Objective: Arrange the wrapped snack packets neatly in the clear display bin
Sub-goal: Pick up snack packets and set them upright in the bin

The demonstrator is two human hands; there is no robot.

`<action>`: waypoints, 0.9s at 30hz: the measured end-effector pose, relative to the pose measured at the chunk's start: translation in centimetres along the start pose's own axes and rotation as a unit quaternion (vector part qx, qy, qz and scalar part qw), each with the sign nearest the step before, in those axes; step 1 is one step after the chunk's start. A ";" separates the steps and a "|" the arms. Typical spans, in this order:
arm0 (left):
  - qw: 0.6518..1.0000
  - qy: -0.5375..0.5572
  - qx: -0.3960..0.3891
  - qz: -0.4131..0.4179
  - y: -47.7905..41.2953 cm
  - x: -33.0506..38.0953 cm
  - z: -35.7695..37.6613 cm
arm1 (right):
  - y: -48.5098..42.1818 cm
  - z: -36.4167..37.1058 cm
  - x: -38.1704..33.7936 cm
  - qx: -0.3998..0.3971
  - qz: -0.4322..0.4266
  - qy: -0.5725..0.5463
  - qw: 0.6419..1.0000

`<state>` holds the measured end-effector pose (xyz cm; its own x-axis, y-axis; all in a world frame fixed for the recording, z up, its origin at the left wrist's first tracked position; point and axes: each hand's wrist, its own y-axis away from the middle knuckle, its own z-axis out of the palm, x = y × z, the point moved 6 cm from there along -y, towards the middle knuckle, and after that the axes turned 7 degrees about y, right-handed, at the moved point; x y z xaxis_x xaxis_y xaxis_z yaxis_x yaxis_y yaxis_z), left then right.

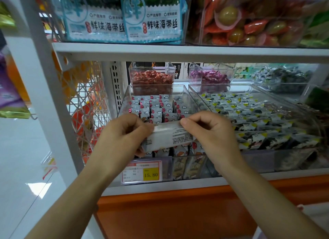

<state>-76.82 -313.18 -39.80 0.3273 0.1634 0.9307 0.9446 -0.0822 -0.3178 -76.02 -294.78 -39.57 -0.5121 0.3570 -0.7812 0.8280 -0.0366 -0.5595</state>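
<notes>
A clear display bin [126, 96] stands on the middle shelf, filled with rows of small white snack packets [156, 106] printed with clouds and red balloons. Above the bin's front half I hold a stack of the same packets [169, 136], its printed back side facing me. My left hand [124, 133] grips the stack's left end. My right hand [210, 131] pinches its right end with thumb and fingers. More packets [181, 149] stand upright below the stack at the bin's front.
A second clear bin [195, 89] to the right holds grey and yellow wrapped packets. Small bins of red sweets [151, 78] and purple sweets [210, 76] sit behind. A yellow price tag [151, 174] hangs on the shelf front. A white wire rack [85, 103] stands left.
</notes>
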 end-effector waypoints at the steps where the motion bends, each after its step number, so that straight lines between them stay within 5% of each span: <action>1: 1.000 -0.003 -0.005 0.002 0.0 0.0 0.1 | 0.0 -0.1 0.1 0.005 0.005 -0.003 1.000; 6: 0.996 -0.082 -0.040 0.021 0.4 0.5 0.7 | -0.3 -1.0 1.1 0.059 0.059 -0.012 0.996; 11: 0.991 -0.103 0.009 0.080 -0.1 0.9 0.1 | -0.3 0.2 1.2 -0.036 0.074 -0.148 0.986; 15: 0.974 -0.195 0.029 0.110 -0.6 1.0 -0.4 | -1.1 0.3 0.7 -0.010 0.039 -0.093 0.995; 20: 0.897 -0.404 0.069 0.168 -1.9 0.7 -1.7 | -3.8 -0.9 0.2 0.076 0.001 0.004 0.997; 27: 0.849 -0.516 -0.035 0.108 -1.9 -2.4 -0.3 | -7.4 2.0 1.4 -0.045 0.028 0.101 0.993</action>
<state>-79.44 -313.67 -41.34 0.3739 0.9088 0.1855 0.8675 -0.2719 -0.4166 -83.35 -295.91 -37.05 -0.4151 0.5374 -0.7341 0.8761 0.0184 -0.4818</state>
